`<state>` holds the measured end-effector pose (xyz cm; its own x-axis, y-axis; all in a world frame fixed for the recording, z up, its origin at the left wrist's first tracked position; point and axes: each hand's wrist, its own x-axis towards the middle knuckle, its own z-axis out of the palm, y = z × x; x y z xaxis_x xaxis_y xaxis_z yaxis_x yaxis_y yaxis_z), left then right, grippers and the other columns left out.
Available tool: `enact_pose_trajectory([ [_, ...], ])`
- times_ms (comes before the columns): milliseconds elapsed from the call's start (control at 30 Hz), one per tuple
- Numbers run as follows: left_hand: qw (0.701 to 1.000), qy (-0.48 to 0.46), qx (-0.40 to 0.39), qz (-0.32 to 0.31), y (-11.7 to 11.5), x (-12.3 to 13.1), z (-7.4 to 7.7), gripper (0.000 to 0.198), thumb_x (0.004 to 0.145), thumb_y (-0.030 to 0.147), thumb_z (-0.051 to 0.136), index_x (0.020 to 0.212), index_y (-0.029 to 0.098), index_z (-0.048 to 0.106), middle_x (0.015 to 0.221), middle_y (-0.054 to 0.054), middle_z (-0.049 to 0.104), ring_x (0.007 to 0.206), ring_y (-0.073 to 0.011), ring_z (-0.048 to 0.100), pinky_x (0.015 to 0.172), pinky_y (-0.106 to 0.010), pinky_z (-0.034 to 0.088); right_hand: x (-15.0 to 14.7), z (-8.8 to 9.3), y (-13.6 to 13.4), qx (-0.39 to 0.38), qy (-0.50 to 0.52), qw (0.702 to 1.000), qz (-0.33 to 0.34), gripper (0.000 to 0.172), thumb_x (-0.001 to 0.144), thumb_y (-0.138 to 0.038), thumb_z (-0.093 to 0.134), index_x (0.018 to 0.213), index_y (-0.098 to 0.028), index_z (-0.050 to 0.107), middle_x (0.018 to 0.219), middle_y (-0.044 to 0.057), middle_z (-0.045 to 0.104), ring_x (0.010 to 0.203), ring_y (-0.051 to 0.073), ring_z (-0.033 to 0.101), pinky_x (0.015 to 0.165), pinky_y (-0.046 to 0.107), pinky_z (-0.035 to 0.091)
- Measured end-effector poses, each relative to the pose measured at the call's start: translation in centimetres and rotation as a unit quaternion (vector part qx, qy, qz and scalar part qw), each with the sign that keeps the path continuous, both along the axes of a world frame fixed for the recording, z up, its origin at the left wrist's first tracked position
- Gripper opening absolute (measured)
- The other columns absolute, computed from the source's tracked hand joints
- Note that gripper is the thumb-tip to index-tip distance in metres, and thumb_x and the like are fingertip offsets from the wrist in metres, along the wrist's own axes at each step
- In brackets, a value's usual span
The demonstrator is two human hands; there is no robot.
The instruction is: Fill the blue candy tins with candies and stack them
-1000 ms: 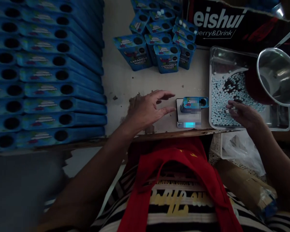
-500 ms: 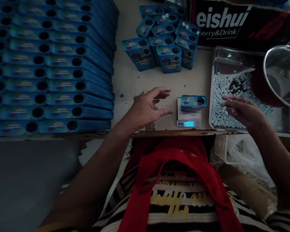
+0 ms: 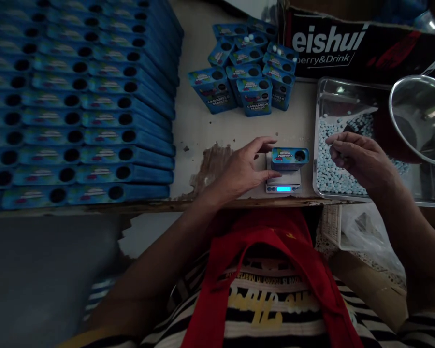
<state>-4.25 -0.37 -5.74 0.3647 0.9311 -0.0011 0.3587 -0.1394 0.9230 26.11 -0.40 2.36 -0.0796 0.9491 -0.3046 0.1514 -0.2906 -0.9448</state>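
Observation:
A blue candy tin (image 3: 289, 158) with a round dark hole in its top stands on a small digital scale (image 3: 293, 184), whose display glows blue. From the left, my left hand (image 3: 252, 164) reaches toward the tin with thumb and fingers apart; it holds nothing. Over the edge of a metal tray (image 3: 315, 145), my right hand (image 3: 358, 154) has its fingertips pressed together. What they pinch, if anything, is too small to make out. Pale blue candies (image 3: 335, 174) lie spread in the tray below that hand.
A metal bowl (image 3: 420, 121) lies tilted in the tray. Several filled-looking blue tins (image 3: 254, 99) stand together at the back. Rows of stacked blue tins (image 3: 105, 152) cover the left. A black cardboard box (image 3: 329, 43) stands behind the tray, and the table edge (image 3: 188, 205) runs close to me.
My left hand has moved right, close to the tin on the scale. My right hand stays over the tray, its fingers more curled. The view has shifted slightly.

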Motion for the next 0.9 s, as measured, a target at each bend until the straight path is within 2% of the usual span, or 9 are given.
enact_pose_trajectory([
  [67, 0.999, -0.029, -0.012, 0.01, -0.2, 1.1, -1.0, 0.061, 0.089, 0.043, 0.092, 0.142, 0.025, 0.069, 0.139, -0.009, 0.079, 0.131, -0.0289, 0.076, 0.117, -0.046, 0.061, 0.4, 0.1, 0.1, 0.051, -0.059, 0.997, -0.003, 0.021, 0.091, -0.04, 0.086, 0.103, -0.023, 0.083, 0.086, 0.003, 0.071, 0.076, 0.016, 0.064, 0.064, 0.028, 0.053],
  [133, 0.999, -0.048, -0.01, 0.021, -0.1, 2.2, -1.7, 0.048, 0.094, 0.044, 0.087, 0.134, 0.024, 0.072, 0.126, -0.007, 0.082, 0.118, -0.0265, 0.079, 0.109, -0.043, 0.065, 1.1, -0.4, -0.1, 0.114, -0.136, 0.984, -0.02, 0.022, 0.087, -0.037, 0.089, 0.106, -0.026, 0.085, 0.104, 0.007, 0.076, 0.096, 0.023, 0.072, 0.073, 0.033, 0.059],
  [233, 0.994, -0.02, 0.101, 0.021, 0.4, 3.7, -1.2, 0.031, 0.101, 0.035, 0.075, 0.13, 0.025, 0.076, 0.125, -0.008, 0.082, 0.118, -0.0271, 0.077, 0.111, -0.046, 0.063, 1.6, -2.2, -0.7, 0.159, -0.156, 0.972, -0.069, 0.03, 0.083, -0.038, 0.093, 0.111, -0.029, 0.085, 0.126, 0.007, 0.078, 0.118, 0.027, 0.073, 0.089, 0.039, 0.065],
  [300, 0.976, 0.027, 0.217, -0.005, 1.1, 4.4, -0.1, 0.027, 0.104, 0.028, 0.067, 0.128, 0.03, 0.08, 0.132, -0.007, 0.081, 0.129, -0.0296, 0.072, 0.123, -0.055, 0.054, 1.3, -3.7, -1.1, 0.108, -0.058, 0.987, -0.103, 0.031, 0.089, -0.048, 0.089, 0.113, -0.028, 0.082, 0.119, 0.007, 0.081, 0.112, 0.024, 0.077, 0.097, 0.04, 0.066],
  [367, 0.953, 0.078, 0.291, -0.024, 1.9, 5.0, 0.9, 0.03, 0.106, 0.026, 0.061, 0.125, 0.036, 0.082, 0.133, -0.006, 0.08, 0.137, -0.0317, 0.068, 0.133, -0.062, 0.043, 0.3, -4.8, -1.2, 0.026, 0.072, 0.989, -0.125, 0.036, 0.094, -0.058, 0.084, 0.11, -0.026, 0.078, 0.107, 0.006, 0.083, 0.101, 0.022, 0.081, 0.098, 0.04, 0.068],
  [433, 0.942, 0.11, 0.317, -0.02, 2.7, 5.6, 1.3, 0.033, 0.106, 0.025, 0.06, 0.125, 0.039, 0.083, 0.133, -0.005, 0.08, 0.141, -0.0326, 0.065, 0.137, -0.066, 0.034, -0.8, -5.3, -1.2, -0.037, 0.174, 0.975, -0.134, 0.038, 0.096, -0.062, 0.08, 0.106, -0.025, 0.075, 0.101, 0.007, 0.084, 0.097, 0.022, 0.083, 0.097, 0.041, 0.07],
  [500, 0.94, 0.113, 0.321, -0.01, 3.5, 6.1, 0.7, 0.037, 0.104, 0.022, 0.058, 0.128, 0.037, 0.082, 0.132, -0.006, 0.079, 0.138, -0.0329, 0.066, 0.137, -0.065, 0.035, -1.7, -5.3, -1.0, -0.07, 0.237, 0.959, -0.139, 0.034, 0.1, -0.057, 0.077, 0.102, -0.024, 0.073, 0.103, 0.009, 0.086, 0.101, 0.024, 0.084, 0.099, 0.042, 0.071],
  [700, 0.948, 0.082, 0.306, 0.016, 4.2, 6.4, -2.0, 0.04, 0.1, 0.021, 0.06, 0.134, 0.031, 0.078, 0.131, -0.01, 0.079, 0.124, -0.0332, 0.069, 0.119, -0.056, 0.051, -1.6, -4.5, -0.8, -0.098, 0.286, 0.945, -0.122, 0.013, 0.098, -0.032, 0.081, 0.103, -0.02, 0.08, 0.111, 0.011, 0.089, 0.106, 0.023, 0.086, 0.108, 0.039, 0.07],
  [900, 0.929, 0.106, 0.353, -0.001, 3.5, 6.1, -1.0, 0.034, 0.105, 0.027, 0.059, 0.127, 0.038, 0.083, 0.127, -0.008, 0.08, 0.13, -0.0328, 0.068, 0.132, -0.062, 0.04, -0.9, -4.2, -1.0, -0.105, 0.286, 0.945, -0.12, 0.012, 0.094, -0.027, 0.085, 0.101, -0.018, 0.084, 0.111, 0.011, 0.089, 0.101, 0.022, 0.087, 0.102, 0.037, 0.073],
])
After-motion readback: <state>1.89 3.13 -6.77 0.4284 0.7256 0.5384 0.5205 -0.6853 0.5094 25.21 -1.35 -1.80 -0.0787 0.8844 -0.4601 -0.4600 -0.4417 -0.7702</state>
